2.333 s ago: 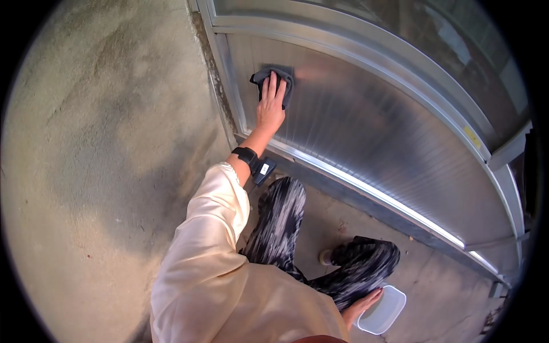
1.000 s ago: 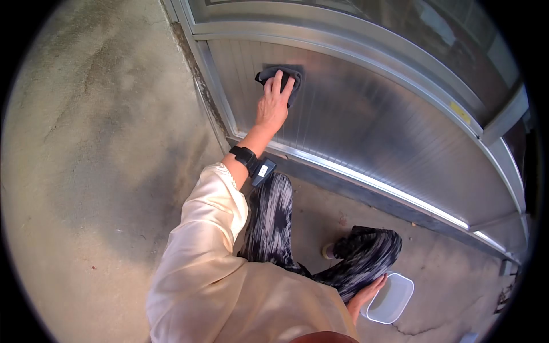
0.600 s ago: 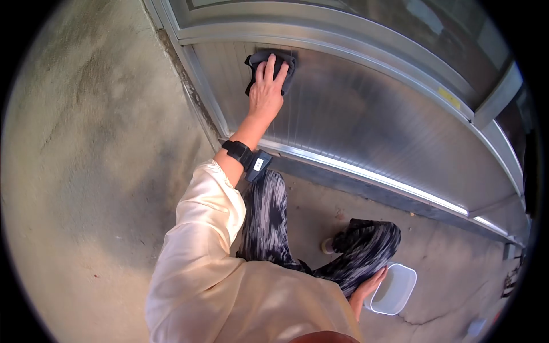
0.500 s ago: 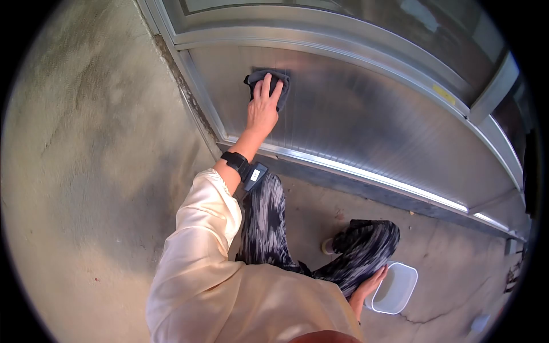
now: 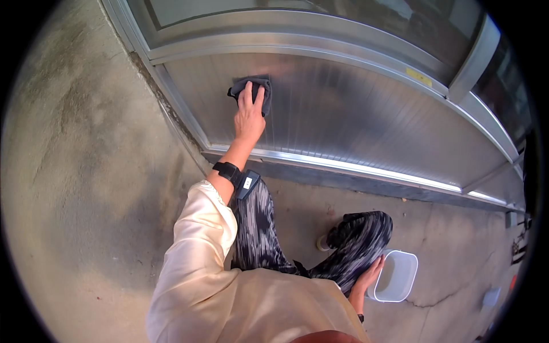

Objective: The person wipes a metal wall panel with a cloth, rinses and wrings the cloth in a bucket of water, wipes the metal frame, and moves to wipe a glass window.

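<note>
My left hand [image 5: 250, 117] presses a folded dark grey cloth [image 5: 264, 86] against the upper left part of a ribbed metal panel [image 5: 343, 108]. The fingers are bent over the cloth and hide part of it. My right hand [image 5: 370, 274] rests with its fingers stretched out along my right leg [image 5: 363, 240], beside a white plastic bucket [image 5: 398, 277]. The bucket stands upright on the ground, and nothing is seen in the right hand.
Metal frame bars [image 5: 297, 40] surround the panel, with glass [image 5: 354, 17] above. A rough concrete wall [image 5: 80, 171] rises on the left. A cracked concrete floor [image 5: 440, 246] lies below, with a pale object [image 5: 490, 296] at far right.
The view has shifted, so the panel and frame sit further left and the bucket a little higher. My left hand keeps the cloth on nearly the same spot; the right hand stays at the leg.
</note>
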Demonstrator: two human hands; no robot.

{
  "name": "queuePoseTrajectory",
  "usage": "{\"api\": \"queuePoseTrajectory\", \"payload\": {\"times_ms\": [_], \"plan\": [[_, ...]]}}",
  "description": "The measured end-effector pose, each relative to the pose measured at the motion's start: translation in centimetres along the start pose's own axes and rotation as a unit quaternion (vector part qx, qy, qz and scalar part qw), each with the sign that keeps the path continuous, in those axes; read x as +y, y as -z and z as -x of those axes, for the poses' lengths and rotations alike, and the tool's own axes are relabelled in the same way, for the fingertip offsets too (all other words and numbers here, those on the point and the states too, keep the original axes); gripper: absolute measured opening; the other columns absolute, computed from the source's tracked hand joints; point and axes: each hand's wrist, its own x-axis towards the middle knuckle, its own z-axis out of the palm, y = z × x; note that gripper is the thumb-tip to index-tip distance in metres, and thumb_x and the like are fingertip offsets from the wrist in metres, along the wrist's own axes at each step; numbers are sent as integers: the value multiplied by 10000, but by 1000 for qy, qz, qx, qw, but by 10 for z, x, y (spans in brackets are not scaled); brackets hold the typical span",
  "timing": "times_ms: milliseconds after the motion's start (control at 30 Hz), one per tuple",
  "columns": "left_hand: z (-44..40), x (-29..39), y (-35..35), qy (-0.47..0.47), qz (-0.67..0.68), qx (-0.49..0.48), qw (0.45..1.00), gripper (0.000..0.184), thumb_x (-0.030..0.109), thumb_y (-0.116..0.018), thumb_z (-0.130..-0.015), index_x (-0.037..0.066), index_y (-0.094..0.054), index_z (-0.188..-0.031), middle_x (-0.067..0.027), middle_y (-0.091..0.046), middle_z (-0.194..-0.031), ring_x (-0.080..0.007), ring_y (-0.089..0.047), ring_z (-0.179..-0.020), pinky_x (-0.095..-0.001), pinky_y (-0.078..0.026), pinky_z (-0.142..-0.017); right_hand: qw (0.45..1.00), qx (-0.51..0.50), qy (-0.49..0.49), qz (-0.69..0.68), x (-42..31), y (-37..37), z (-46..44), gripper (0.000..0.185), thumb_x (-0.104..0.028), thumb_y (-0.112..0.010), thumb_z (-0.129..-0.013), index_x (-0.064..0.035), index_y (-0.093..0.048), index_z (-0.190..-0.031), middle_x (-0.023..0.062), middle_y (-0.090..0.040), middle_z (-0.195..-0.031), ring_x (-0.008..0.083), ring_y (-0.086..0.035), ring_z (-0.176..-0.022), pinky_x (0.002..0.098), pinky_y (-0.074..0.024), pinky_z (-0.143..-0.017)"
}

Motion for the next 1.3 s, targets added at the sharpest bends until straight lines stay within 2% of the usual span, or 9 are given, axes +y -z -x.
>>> {"api": "queuePoseTrajectory", "payload": {"times_ms": [233,500,700,867,933,1100,1133,1200,1300], "plan": [[-43,39,28,-34,-7,85,996,708,-91,-587,-635,142,-418,-1282,-136,-288,-1357,-357,-364,-1191,-397,-514,-821,1000,-7,6,3,11,4,-4,504,-338,-351,-970,34,-374,-1308,156,-414,-1330,257,-376,-1230,323,-239,-1050],[14,25,-25,-37,9,0,999,717,-88,-588,-633,161,-426,-1285,-123,-286,-1370,-350,-360,-1203,-392,-520,-816,1000,-6,1,-2,16,5,-2,511,-337,-355,-970,47,-369,-1307,156,-409,-1334,253,-365,-1243,323,-237,-1054],[-47,39,24,-86,-32,131,987,590,-62,-564,-666,81,-458,-1229,-138,-328,-1347,-353,-406,-1146,-368,-521,-776,1000,-3,11,-12,18,5,-5,502,-330,-349,-973,42,-363,-1310,150,-404,-1338,248,-354,-1255,321,-225,-1061],[-16,27,3,-97,-47,79,991,616,-52,-582,-663,74,-442,-1249,-127,-293,-1399,-342,-390,-1182,-363,-520,-752,1000,-2,-10,-5,10,3,-3,511,-340,-345,-971,42,-362,-1310,153,-404,-1339,258,-355,-1251,323,-226,-1060],[2,19,-12,-102,-57,16,993,645,-44,-595,-659,83,-431,-1269,-116,-271,-1424,-328,-389,-1194,-344,-519,-723,1000,-11,-2,2,13,5,-4,507,-342,-343,-972,39,-372,-1306,150,-409,-1334,250,-364,-1242,321,-229,-1057],[-26,31,11,-100,-60,63,991,643,-46,-584,-662,88,-433,-1272,-116,-279,-1427,-320,-381,-1200,-345,-514,-718,1000,-12,-6,-6,8,1,-6,492,-341,-348,-972,23,-390,-1301,140,-421,-1324,240,-376,-1228,316,-234,-1052],[-35,33,17,-113,-67,104,986,627,-48,-573,-670,88,-438,-1267,-114,-291,-1420,-318,-379,-1196,-347,-513,-730,1000,-11,-4,8,9,4,-5,489,-343,-349,-972,17,-395,-1299,136,-424,-1321,237,-378,-1225,313,-235,-1050],[-37,38,17,-89,-42,88,991,689,-98,-560,-644,99,-425,-1291,-92,-264,-1439,-306,-368,-1215,-369,-505,-809,1000,-7,-4,8,10,5,-4,496,-353,-348,-970,16,-396,-1299,136,-432,-1314,239,-387,-1216,312,-241,-1045],[-21,34,-2,-108,-53,58,991,676,-80,-567,-653,103,-432,-1290,-88,-261,-1444,-301,-371,-1215,-357,-513,-772,1000,-6,-15,2,7,4,-4,500,-353,-346,-969,20,-395,-1298,141,-438,-1308,241,-396,-1208,312,-250,-1039]]}}
